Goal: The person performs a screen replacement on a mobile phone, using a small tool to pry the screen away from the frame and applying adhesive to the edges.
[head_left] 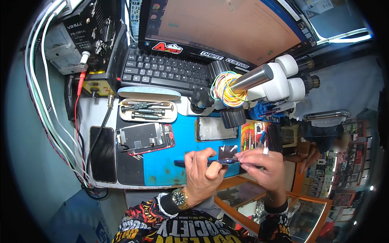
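A dark blue phone (222,161) is held edge-on low over the blue work mat (160,170). My left hand (202,176) grips it, fingers curled round its body. My right hand (265,170) is closed at the phone's right end, thumb and finger pinched on something small and thin that I cannot make out. Just behind the hands lies a small dark square piece (227,151). Further back sit an open phone housing (216,128) and, to the left, a disassembled red phone with its screen part (144,137).
A black phone (102,154), screwdriver case (146,115), cables and power supply (89,36) fill the left. Keyboard (162,69), monitor (219,24) and microscope (279,81) stand behind. Pens and tweezers (253,139) lie right. Another person's arm (308,154) shows beyond, by glass display cases (308,214).
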Demonstrator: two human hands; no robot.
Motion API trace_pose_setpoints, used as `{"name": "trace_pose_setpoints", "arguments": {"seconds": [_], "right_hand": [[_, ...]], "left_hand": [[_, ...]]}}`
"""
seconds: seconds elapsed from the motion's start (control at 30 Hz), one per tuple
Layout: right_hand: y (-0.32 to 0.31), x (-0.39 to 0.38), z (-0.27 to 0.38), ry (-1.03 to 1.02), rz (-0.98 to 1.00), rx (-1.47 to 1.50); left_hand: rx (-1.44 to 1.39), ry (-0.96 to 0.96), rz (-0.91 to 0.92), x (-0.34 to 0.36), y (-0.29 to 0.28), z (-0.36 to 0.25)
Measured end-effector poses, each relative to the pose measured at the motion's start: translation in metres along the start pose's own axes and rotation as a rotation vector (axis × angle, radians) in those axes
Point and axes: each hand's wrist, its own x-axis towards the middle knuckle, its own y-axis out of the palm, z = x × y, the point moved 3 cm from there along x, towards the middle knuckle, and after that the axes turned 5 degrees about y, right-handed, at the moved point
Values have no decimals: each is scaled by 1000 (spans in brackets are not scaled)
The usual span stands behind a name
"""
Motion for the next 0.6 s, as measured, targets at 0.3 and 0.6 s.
{"name": "trace_pose_setpoints", "arguments": {"seconds": [0.3, 0.6], "right_hand": [[8, -6, 14, -153, -29, -250], [10, -12, 26, -209, -7, -397]], "left_hand": [[2, 7, -6, 0, -2, 1], [-35, 5, -40, -9, -7, 3]]}}
